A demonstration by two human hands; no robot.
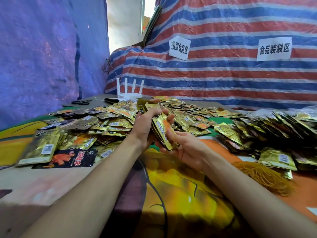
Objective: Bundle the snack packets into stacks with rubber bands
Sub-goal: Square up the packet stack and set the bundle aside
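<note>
A stack of gold snack packets stands on edge between both hands above the table's middle. My left hand grips the stack's far side with fingers curled over its top. My right hand holds the stack's near lower end, thumb on the front packet. Loose gold packets lie in a wide heap behind and to the left. A pile of orange rubber bands lies at the right, apart from both hands.
Bundled packets are heaped at the right. A black packet and a large gold one lie at the left front. Scissors and a white router sit at the back. Striped tarp walls close in behind.
</note>
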